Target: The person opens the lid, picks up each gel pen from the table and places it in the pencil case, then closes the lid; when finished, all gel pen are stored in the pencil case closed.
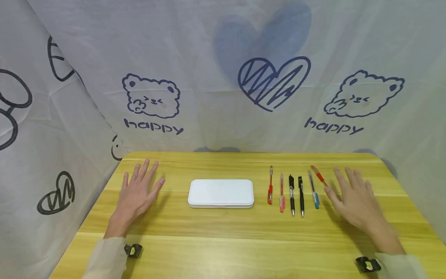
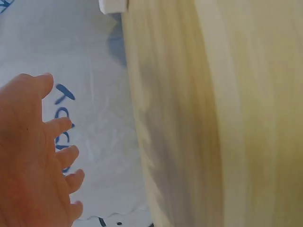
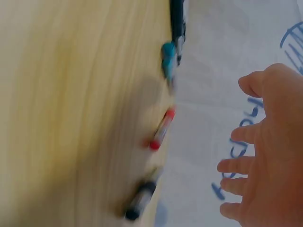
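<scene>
In the head view my left hand (image 1: 136, 193) is spread over the table's left side, fingers apart and holding nothing. My right hand (image 1: 359, 203), slightly blurred, hovers with spread fingers over the right side. Its thumb overlaps the lower end of a tilted red pen (image 1: 318, 174); I cannot tell whether they touch. A closed white pencil case (image 1: 221, 193) lies mid-table. Right of it lie a red pen (image 1: 270, 186), a pink-red pen (image 1: 282, 193), two black pens (image 1: 292, 195) and a clear pen with a blue cap (image 1: 314, 192). The right wrist view adds a blurred dark pen-like item (image 3: 142, 198).
The wooden table (image 1: 223, 255) has rounded far corners. Behind it and at the left hangs a pale cloth (image 1: 209, 108) printed with bears, hearts and "happy". Each wrist wears a black strap, the left strap (image 1: 133, 250) and the right strap (image 1: 368, 264).
</scene>
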